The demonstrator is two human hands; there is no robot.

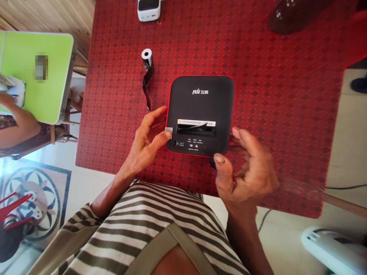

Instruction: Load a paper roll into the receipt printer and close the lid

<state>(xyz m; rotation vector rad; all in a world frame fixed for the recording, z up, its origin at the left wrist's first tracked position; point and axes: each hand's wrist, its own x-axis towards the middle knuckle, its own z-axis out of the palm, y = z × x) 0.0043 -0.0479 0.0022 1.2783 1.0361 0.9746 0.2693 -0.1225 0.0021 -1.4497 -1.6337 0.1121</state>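
Observation:
A black receipt printer (200, 107) with a red rim and white lettering lies on the red patterned table. A strip of paper pokes out of its slot, beside a white warning label. My left hand (149, 141) grips the printer's left edge, thumb on a small grey tab (169, 133) and fingers along the side. Beside the lower right corner is my right hand (246, 168), with thumb and fingers apart and nothing between them. Whether its fingertips touch the printer's side, I cannot tell. Behind the printer to the left stands a paper roll (146, 55) with a dark strip trailing from it.
A white device (148, 10) with a dark top sits at the table's far side. Far right is a dark brown bottle-like object (286, 17). Another person's arm (17, 122) rests by a green table (57, 76) at left. A white appliance (329, 248) stands lower right.

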